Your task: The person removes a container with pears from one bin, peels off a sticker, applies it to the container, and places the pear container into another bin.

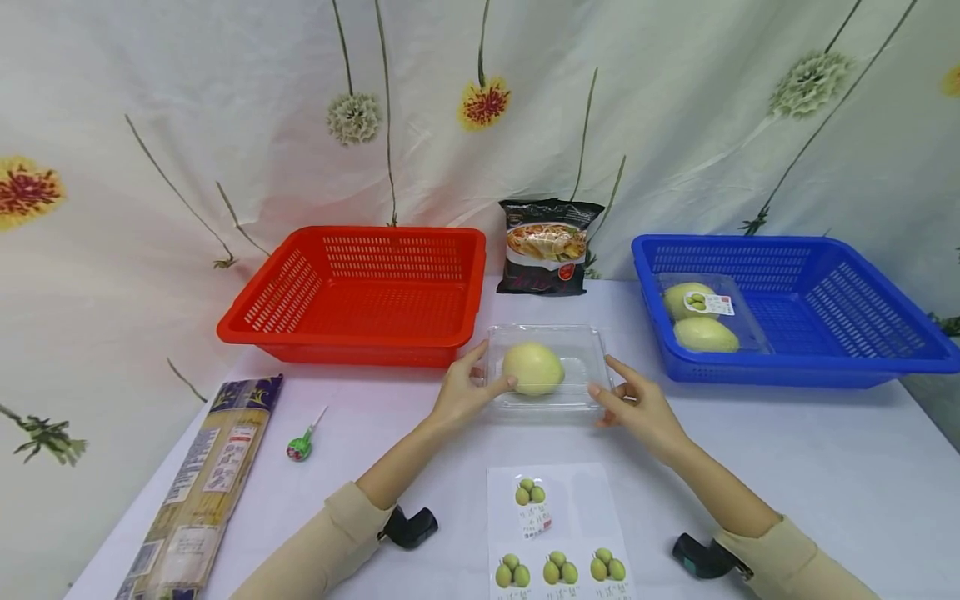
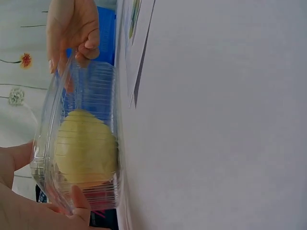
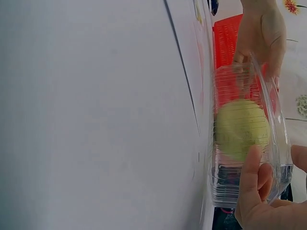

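Note:
A clear plastic clamshell box [image 1: 583,367] sits on the table at the centre of the head view, its lid lying over the base. One pale green fruit [image 1: 533,368] is inside, left of the middle. My left hand [image 1: 461,392] grips the box's left side, thumb over the front edge. On the opposite side, my right hand [image 1: 643,415] holds the right end between thumb and fingers. Both wrist views show the ribbed box wall [image 2: 93,91] with the fruit [image 3: 242,129] behind it. Whether the lid is latched, I cannot tell.
A sheet of fruit-picture labels [image 1: 581,504] lies in front of the box. Behind stand a red basket [image 1: 360,312], a black noodle packet [image 1: 547,250] and a blue basket [image 1: 787,317] holding a boxed fruit pair [image 1: 705,321]. Leftward lie a lollipop [image 1: 299,448] and a noodle pack [image 1: 202,492].

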Motion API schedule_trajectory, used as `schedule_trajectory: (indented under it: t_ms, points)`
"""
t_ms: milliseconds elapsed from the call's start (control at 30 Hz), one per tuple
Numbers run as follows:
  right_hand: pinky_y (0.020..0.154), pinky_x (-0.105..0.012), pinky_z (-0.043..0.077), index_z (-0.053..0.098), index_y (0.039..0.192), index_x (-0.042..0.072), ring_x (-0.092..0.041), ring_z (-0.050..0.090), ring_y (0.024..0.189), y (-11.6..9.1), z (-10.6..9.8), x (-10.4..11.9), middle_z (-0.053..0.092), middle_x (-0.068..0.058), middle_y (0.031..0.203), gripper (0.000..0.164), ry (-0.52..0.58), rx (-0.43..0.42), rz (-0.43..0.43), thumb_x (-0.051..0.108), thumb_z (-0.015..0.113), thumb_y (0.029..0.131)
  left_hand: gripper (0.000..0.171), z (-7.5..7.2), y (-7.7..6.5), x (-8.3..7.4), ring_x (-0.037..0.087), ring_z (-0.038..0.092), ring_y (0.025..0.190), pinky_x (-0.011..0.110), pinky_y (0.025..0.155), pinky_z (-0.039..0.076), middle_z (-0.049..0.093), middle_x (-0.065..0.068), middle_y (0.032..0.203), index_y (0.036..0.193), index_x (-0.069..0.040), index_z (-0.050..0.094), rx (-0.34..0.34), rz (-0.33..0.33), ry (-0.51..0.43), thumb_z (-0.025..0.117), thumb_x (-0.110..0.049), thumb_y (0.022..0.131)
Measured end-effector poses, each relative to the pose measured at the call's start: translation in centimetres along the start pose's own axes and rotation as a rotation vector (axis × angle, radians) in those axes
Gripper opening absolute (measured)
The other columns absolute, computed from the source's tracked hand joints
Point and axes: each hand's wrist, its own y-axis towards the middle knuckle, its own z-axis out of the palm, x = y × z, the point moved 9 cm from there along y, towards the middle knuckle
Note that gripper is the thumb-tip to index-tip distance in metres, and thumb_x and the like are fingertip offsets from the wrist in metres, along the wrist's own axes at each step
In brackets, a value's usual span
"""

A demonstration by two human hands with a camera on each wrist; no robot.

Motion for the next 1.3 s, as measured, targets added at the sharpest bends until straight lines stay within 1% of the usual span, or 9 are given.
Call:
schedule_trajectory:
  t_ms: [300, 433, 600, 700, 767, 867, 1000, 1133, 1300]
  points:
    - [0.067, -0.027, 0.055, 0.023, 0.147, -0.001, -0.017, 0.063, 0.062, -0.2, 0.0, 0.3, 0.056, -0.011, 0.076, 0.070, -0.063, 0.019, -0.033, 0.021, 0.061, 0.092, 0.069, -0.3, 0.3, -0.2, 0.032, 0.054, 0.099, 0.039, 0.079, 0.051, 0.052, 0.017, 0.132, 0.139, 0.001, 0.043, 0.013, 0.033, 0.047, 0.073, -0.021, 0.081]
    - [0.064, -0.028, 0.055, 0.024, 0.147, -0.001, -0.023, 0.064, 0.068, -0.4, -0.1, 0.5, 0.058, -0.017, 0.088, 0.070, -0.170, 0.020, -0.069, 0.023, 0.061, 0.092, 0.067, -0.8, -0.5, -0.9, 0.029, 0.055, 0.095, 0.040, 0.078, 0.050, 0.055, 0.019, 0.123, 0.134, 0.001, 0.048, -0.040, 0.088, 0.160, 0.074, -0.027, 0.080]
    - [0.063, -0.027, 0.053, 0.031, 0.143, -0.002, -0.023, 0.058, 0.079, -1.2, -0.9, 1.5, 0.052, -0.021, 0.102, 0.068, -0.340, -0.102, -0.179, 0.023, 0.064, 0.089, 0.046, -2.5, -2.2, -2.8, 0.019, 0.050, 0.071, 0.029, 0.060, 0.043, 0.057, 0.011, 0.084, 0.091, -0.003, 0.058, -0.177, 0.197, 0.343, 0.081, -0.037, 0.070]
    - [0.062, -0.024, 0.050, 0.040, 0.134, -0.005, -0.018, 0.055, 0.074, -2.2, -1.5, 2.6, 0.050, -0.018, 0.093, 0.061, -0.395, -0.220, -0.287, 0.016, 0.069, 0.084, 0.038, -3.0, -3.1, -3.5, 0.013, 0.045, 0.058, 0.024, 0.051, 0.037, 0.053, 0.003, 0.062, 0.068, -0.008, 0.054, -0.167, 0.255, 0.378, 0.084, -0.032, 0.068]
    - [0.060, -0.022, 0.049, 0.046, 0.124, -0.007, -0.014, 0.050, 0.068, -3.0, -1.7, 3.4, 0.047, -0.013, 0.084, 0.053, -0.389, -0.282, -0.367, 0.009, 0.072, 0.081, 0.034, -2.7, -3.5, -3.5, 0.010, 0.045, 0.054, 0.022, 0.050, 0.037, 0.051, -0.003, 0.056, 0.062, -0.010, 0.055, -0.078, 0.261, 0.388, 0.084, -0.027, 0.069]
    - [0.056, -0.020, 0.044, 0.054, 0.105, -0.006, -0.009, 0.046, 0.062, -4.3, -1.6, 4.6, 0.044, -0.004, 0.074, 0.037, -0.379, -0.347, -0.509, 0.000, 0.075, 0.075, 0.026, -1.3, -4.0, -2.9, 0.007, 0.049, 0.057, 0.021, 0.054, 0.041, 0.054, -0.007, 0.059, 0.066, -0.011, 0.060, 0.132, 0.235, 0.403, 0.084, -0.022, 0.069]
    - [0.052, -0.016, 0.042, 0.059, 0.089, -0.001, -0.006, 0.046, 0.057, -6.1, 0.0, 5.9, 0.047, 0.001, 0.069, 0.027, -0.365, -0.297, -0.724, -0.009, 0.074, 0.069, 0.023, 0.8, -4.8, -2.0, 0.008, 0.054, 0.062, 0.022, 0.060, 0.045, 0.059, -0.005, 0.067, 0.078, -0.006, 0.066, 0.415, 0.214, 0.388, 0.083, -0.018, 0.069]
    - [0.051, -0.016, 0.044, 0.062, 0.093, 0.002, -0.005, 0.049, 0.060, -7.0, 3.4, 6.2, 0.053, 0.001, 0.073, 0.025, -0.395, -0.013, -0.795, -0.006, 0.074, 0.072, 0.026, 2.5, -5.9, -1.5, 0.007, 0.054, 0.065, 0.020, 0.063, 0.046, 0.062, -0.001, 0.073, 0.085, -0.005, 0.067, 0.660, 0.233, 0.361, 0.083, -0.012, 0.067]
    - [0.060, -0.019, 0.049, 0.063, 0.108, 0.003, -0.007, 0.054, 0.075, -7.0, 7.5, 4.6, 0.060, -0.003, 0.090, 0.029, -0.493, 0.393, -0.604, 0.012, 0.072, 0.082, 0.032, 4.3, -6.9, -1.2, 0.003, 0.050, 0.066, 0.017, 0.065, 0.045, 0.060, -0.001, 0.075, 0.092, -0.007, 0.066, 0.888, 0.270, 0.387, 0.084, -0.009, 0.066]
